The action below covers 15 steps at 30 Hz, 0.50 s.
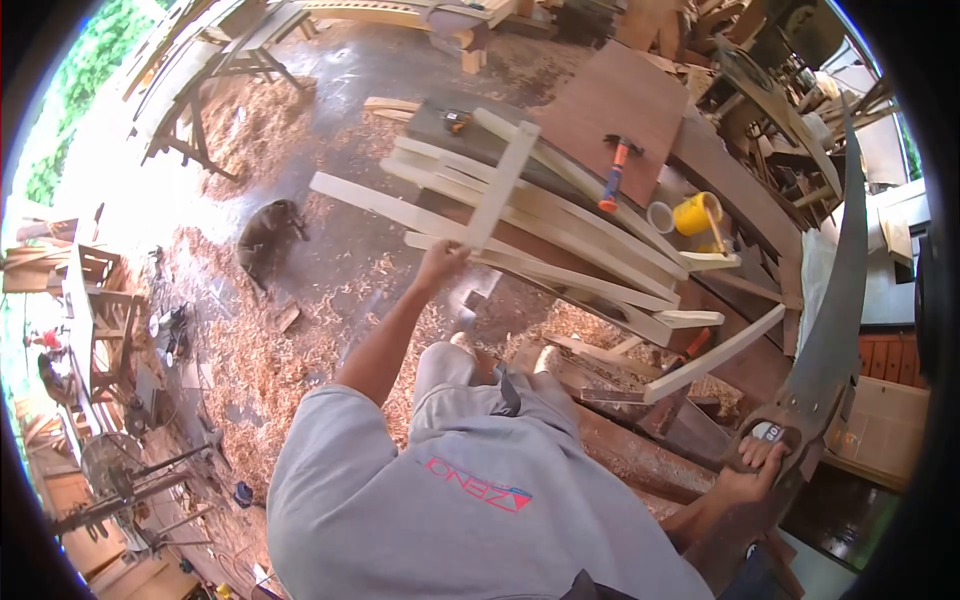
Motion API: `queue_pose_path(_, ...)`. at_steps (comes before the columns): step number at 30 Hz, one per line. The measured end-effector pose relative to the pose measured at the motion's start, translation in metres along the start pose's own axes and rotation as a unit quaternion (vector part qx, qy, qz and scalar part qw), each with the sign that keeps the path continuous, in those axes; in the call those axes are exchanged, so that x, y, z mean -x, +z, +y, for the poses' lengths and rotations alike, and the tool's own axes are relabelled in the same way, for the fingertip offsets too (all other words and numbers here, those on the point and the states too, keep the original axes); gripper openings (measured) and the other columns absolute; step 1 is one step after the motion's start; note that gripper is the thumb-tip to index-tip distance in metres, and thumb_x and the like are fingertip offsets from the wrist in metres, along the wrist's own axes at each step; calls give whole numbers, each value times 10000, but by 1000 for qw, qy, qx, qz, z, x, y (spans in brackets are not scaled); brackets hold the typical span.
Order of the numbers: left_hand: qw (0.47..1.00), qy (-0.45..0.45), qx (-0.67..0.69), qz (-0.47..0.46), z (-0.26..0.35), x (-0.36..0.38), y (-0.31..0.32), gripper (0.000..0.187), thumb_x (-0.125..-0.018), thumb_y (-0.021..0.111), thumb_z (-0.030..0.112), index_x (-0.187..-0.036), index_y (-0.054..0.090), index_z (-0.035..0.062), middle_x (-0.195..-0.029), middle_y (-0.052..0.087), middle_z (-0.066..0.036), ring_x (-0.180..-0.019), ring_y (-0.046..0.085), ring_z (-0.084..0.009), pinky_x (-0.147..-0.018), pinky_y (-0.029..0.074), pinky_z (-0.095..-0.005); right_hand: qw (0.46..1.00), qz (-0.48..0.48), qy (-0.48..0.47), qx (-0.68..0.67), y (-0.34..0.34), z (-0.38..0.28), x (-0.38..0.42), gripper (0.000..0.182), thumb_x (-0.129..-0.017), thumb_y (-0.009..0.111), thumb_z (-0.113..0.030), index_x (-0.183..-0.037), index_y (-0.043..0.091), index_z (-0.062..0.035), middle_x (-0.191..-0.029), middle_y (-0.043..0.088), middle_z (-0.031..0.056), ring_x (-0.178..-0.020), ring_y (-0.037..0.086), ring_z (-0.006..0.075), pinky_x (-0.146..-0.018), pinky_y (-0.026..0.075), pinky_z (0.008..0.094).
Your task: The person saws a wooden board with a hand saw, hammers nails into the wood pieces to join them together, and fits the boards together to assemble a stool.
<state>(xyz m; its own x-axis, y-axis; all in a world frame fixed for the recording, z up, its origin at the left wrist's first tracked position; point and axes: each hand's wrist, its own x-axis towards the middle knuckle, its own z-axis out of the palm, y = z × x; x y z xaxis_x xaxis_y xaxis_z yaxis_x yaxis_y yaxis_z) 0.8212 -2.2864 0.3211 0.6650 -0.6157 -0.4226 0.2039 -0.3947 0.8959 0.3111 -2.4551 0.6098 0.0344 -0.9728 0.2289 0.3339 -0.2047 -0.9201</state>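
Observation:
My left hand (445,262) is closed on the near end of a short pale wooden slat (502,185), which stands out across a pile of long slats (560,225). On my right side, my right hand (757,470) is wrapped round the wooden handle of a handsaw (835,290). The saw's wide blade points up and away, apart from the wood. Orange and blue show on a hammer (618,172) lying beyond the slats. A small tape measure (456,121) rests on the dark board at the pile's far side.
A yellow bucket (697,213) stands right of the slats, near a brown wooden panel (620,115). A dog (268,240) lies on the floor at left. Wood shavings (255,400) cover much of the floor. Scrap wood is stacked at far right, and benches stand at left.

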Motion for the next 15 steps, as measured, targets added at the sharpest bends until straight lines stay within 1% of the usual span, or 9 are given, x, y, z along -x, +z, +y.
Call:
queue_pose_path(2, 999, 26, -12, 32, 20, -9, -31, 315, -880, 650, 249, -1025, 630, -30, -780, 654, -100, -641, 620, -140, -583, 510, -283, 999, 7, 7, -30, 37, 14, -2, 350, -993, 429, -177, -659, 336, -130, -602, 275, -25, -554, 305, 98, -589, 310, 282)
queue_pose_path(3, 997, 47, -19, 58, 32, -13, -40, 319, -880, 653, 249, -1022, 628, -35, -787, 656, -100, -643, 620, -140, -587, 509, -281, 997, -59, 18, -52, 48, 18, -3, 352, -996, 422, -173, -657, 338, -130, -603, 273, -26, -561, 309, 98, -604, 314, 283)
queue_pose_path(4, 997, 48, -19, 56, 40, -16, -46, 319, -880, 653, 249, -1022, 628, -35, -787, 656, -100, -643, 620, -140, -587, 509, -281, 995, -77, 14, -61, 62, 24, -3, 361, -996, 428, -179, -648, 345, -131, -598, 278, -27, -552, 307, 99, -601, 318, 284)
queue_pose_path(6, 996, 63, -45, 38, 47, -25, -54, 322, -888, 642, 260, -1027, 627, -31, -797, 659, -91, -650, 620, -143, -596, 511, -283, 997, -61, 15, -45, 90, 29, 1, 359, -989, 445, -181, -644, 356, -131, -592, 286, -32, -540, 305, 102, -592, 318, 282)
queue_pose_path(10, 994, 86, -66, 23, 49, -54, -66, 322, -877, 637, 267, -1003, 636, -29, -798, 665, -106, -649, 623, -151, -612, 512, -303, 997, -70, 11, -41, 121, 40, 2, 362, -975, 468, -186, -634, 360, -133, -588, 290, -30, -529, 306, 102, -582, 317, 280)
queue_pose_path(12, 986, 125, -111, 18, 54, -73, -81, 314, -850, 640, 263, -972, 645, -26, -807, 669, -143, -674, 632, -189, -638, 513, -332, 999, -38, 12, -11, 133, 53, 1, 366, -960, 487, -186, -623, 356, -132, -588, 295, -26, -530, 312, 100, -574, 313, 277)
queue_pose_path(13, 978, 155, -131, 48, 56, -83, -88, 300, -838, 636, 253, -956, 650, -22, -809, 671, -162, -694, 641, -236, -664, 513, -361, 1000, 18, 8, -12, 121, 74, -4, 366, -949, 502, -188, -617, 362, -126, -591, 289, -22, -530, 309, 105, -573, 312, 277)
queue_pose_path(14, 967, 184, -156, 81, 59, -95, -95, 286, -825, 631, 243, -940, 654, -19, -810, 672, -181, -715, 649, -282, -689, 514, -391, 1000, -25, -7, -2, 128, 86, -4, 356, -942, 516, -181, -621, 374, -117, -595, 279, -23, -528, 299, 114, -572, 310, 282)
queue_pose_path(15, 958, 196, -193, 84, 59, -116, -102, 288, -823, 626, 243, -962, 654, -8, -850, 675, -192, -792, 648, -315, -744, 506, -406, 993, 61, -50, 83, 147, 105, -2, 353, -941, 518, -179, -625, 376, -113, -599, 274, -22, -530, 298, 117, -576, 310, 286)
